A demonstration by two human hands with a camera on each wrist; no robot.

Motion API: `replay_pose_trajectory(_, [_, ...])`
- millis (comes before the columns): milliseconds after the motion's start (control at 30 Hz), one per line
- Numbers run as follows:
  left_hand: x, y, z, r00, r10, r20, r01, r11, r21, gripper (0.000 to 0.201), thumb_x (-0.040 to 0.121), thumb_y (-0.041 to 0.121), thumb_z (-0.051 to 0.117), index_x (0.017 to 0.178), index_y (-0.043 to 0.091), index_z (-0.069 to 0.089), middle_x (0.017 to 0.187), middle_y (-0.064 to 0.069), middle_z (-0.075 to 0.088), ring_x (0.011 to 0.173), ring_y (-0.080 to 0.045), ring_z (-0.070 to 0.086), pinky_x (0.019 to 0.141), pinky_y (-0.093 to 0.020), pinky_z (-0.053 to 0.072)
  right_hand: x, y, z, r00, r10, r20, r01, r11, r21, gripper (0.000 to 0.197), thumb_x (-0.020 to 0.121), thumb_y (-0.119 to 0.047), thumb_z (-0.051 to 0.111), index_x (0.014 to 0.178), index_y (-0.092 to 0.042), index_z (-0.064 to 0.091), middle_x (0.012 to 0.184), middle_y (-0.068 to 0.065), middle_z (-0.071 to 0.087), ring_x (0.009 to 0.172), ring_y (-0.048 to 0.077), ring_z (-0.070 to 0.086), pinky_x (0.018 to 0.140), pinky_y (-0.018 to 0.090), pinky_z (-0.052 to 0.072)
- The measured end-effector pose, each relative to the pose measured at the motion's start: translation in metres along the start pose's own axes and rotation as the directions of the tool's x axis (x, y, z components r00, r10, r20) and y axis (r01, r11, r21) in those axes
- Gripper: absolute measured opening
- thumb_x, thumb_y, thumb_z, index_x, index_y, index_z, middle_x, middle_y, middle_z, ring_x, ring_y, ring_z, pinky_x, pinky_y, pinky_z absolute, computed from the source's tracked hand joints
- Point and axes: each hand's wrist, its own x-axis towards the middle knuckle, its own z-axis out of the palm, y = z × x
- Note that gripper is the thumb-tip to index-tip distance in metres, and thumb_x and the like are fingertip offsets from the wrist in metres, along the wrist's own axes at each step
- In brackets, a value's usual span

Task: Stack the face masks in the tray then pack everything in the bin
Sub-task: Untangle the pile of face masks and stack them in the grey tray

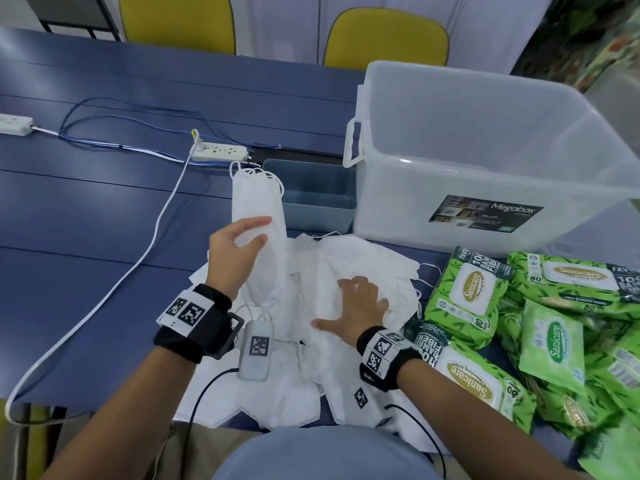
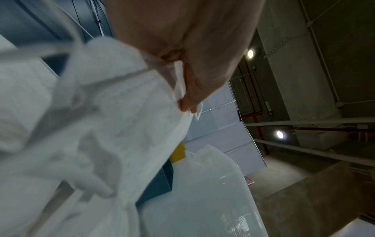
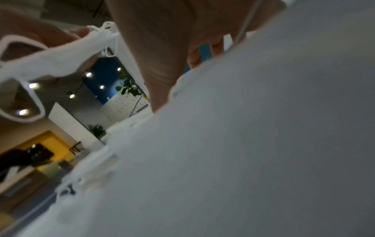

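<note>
1. At nine o'clock, a white power cord point(image 1: 152, 233) runs over the blue table point(image 1: 86, 202) to a power strip point(image 1: 220, 152).
2. The left hand point(image 1: 235, 252) grips a held bunch of masks point(image 1: 258, 216) upright, its fingers curled round it and its ear loops pointing to twelve o'clock.
3. The blue tray point(image 1: 317, 216) sits just beyond, at one o'clock from that hand.
4. The right hand point(image 1: 356, 306) lies flat, fingers spread, pressing the loose pile of masks point(image 1: 346, 268) at the near edge.
5. The clear bin point(image 1: 485, 157) stands at two o'clock, touching the tray.
6. Green wipe packs point(image 1: 467, 289) lie at four o'clock.
</note>
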Motion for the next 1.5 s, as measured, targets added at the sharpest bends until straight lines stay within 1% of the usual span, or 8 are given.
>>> replay_pose_trajectory(233, [0.002, -0.005, 0.002, 0.997, 0.001, 0.082, -0.003, 0.999, 0.032, 0.031, 0.086, -0.003, 0.06, 0.097, 0.024, 0.07, 0.103, 0.015, 0.067, 0.098, 0.009, 0.059, 0.09, -0.009, 0.044, 0.019, 0.013, -0.024, 0.99, -0.097, -0.106, 0.124, 0.95, 0.287, 0.037, 0.087, -0.029, 0.063, 0.117, -0.01, 0.053, 0.115, 0.005, 0.056, 0.112, 0.027, 0.05, 0.091, 0.034, 0.039])
replay_pose_trajectory(367, [0.007, -0.008, 0.005, 0.995, -0.032, 0.095, 0.029, 0.999, 0.033, 0.031, 0.086, -0.003, 0.059, 0.097, 0.023, 0.07, 0.103, 0.013, 0.067, 0.095, 0.012, 0.059, 0.087, -0.005, 0.043, 0.021, 0.027, -0.05, 0.974, -0.101, -0.203, 0.194, 0.833, 0.519, 0.019, 0.091, -0.025, 0.063, 0.085, -0.011, 0.051, 0.075, -0.007, 0.049, 0.075, 0.017, 0.046, 0.071, 0.027, 0.034])
replay_pose_trajectory(633, [0.005, -0.003, 0.031, 0.961, -0.2, 0.193, 0.221, 0.97, -0.1, 0.033, 0.099, 0.031, 0.046, 0.1, 0.012, 0.073, 0.106, 0.009, 0.067, 0.101, 0.01, 0.056, 0.084, -0.006, 0.042, 0.006, 0.009, -0.1, 0.897, -0.091, -0.433, 0.433, 0.378, 0.818, 0.028, 0.084, 0.011, 0.059, 0.087, -0.017, 0.062, 0.094, 0.002, 0.069, 0.083, 0.005, 0.065, 0.079, 0.023, 0.05])
replay_pose_trajectory(833, [0.002, 0.019, 0.037, 0.891, -0.294, 0.346, 0.371, 0.911, -0.182, 0.06, 0.096, 0.055, 0.032, 0.082, 0.019, 0.077, 0.104, -0.005, 0.072, 0.105, -0.024, 0.063, 0.097, -0.037, 0.044, 0.011, -0.004, -0.107, 0.791, -0.185, -0.583, 0.606, 0.364, 0.707, 0.05, 0.071, 0.013, 0.069, 0.065, -0.036, 0.073, 0.136, -0.011, 0.045, 0.129, 0.005, 0.044, 0.107, 0.037, 0.039])
replay_pose_trajectory(1067, [-0.013, 0.033, 0.037, 0.873, -0.136, 0.468, 0.275, 0.93, -0.243, 0.028, 0.078, 0.018, 0.074, 0.103, 0.008, 0.068, 0.101, -0.005, 0.071, 0.092, -0.019, 0.067, 0.083, -0.031, 0.053, 0.015, -0.02, -0.105, 0.783, -0.214, -0.584, 0.621, 0.337, 0.708, 0.063, 0.081, 0.017, 0.058, 0.062, -0.041, 0.072, 0.13, -0.008, 0.047, 0.124, 0.001, 0.045, 0.095, 0.015, 0.042])
replay_pose_trajectory(1200, [-0.021, 0.032, 0.036, 0.893, -0.109, 0.436, 0.2, 0.965, -0.17, 0.032, 0.079, 0.001, 0.072, 0.104, 0.017, 0.063, 0.101, 0.002, 0.071, 0.091, -0.013, 0.068, 0.08, -0.03, 0.055, 0.016, -0.026, -0.103, 0.788, -0.243, -0.566, 0.614, 0.375, 0.694, 0.053, 0.086, 0.009, 0.053, 0.065, -0.034, 0.073, 0.127, -0.007, 0.048, 0.126, 0.01, 0.044, 0.098, 0.017, 0.041])
replay_pose_trajectory(1367, [-0.017, 0.026, 0.021, 0.958, -0.002, 0.287, 0.039, 0.991, -0.126, 0.071, 0.071, 0.012, 0.079, 0.13, 0.026, 0.04, 0.126, 0.016, 0.05, 0.109, 0.001, 0.056, 0.091, -0.024, 0.049, 0.007, -0.021, -0.097, 0.792, -0.29, -0.537, 0.604, 0.499, 0.621, 0.043, 0.095, 0.001, 0.043, 0.1, -0.035, 0.066, 0.131, 0.005, 0.047, 0.12, 0.009, 0.048, 0.097, 0.014, 0.04])
replay_pose_trajectory(1500, [-0.014, 0.017, 0.002, 0.967, 0.025, 0.254, 0.024, 0.982, -0.189, 0.096, 0.071, 0.019, 0.081, 0.141, 0.046, 0.021, 0.151, 0.014, 0.032, 0.132, -0.006, 0.042, 0.106, -0.036, 0.04, -0.014, 0.008, -0.076, 0.897, -0.307, -0.317, 0.441, 0.611, 0.658, 0.039, 0.092, -0.002, 0.053, 0.114, -0.035, 0.054, 0.128, 0.001, 0.045, 0.104, 0.016, 0.056, 0.082, 0.013, 0.047])
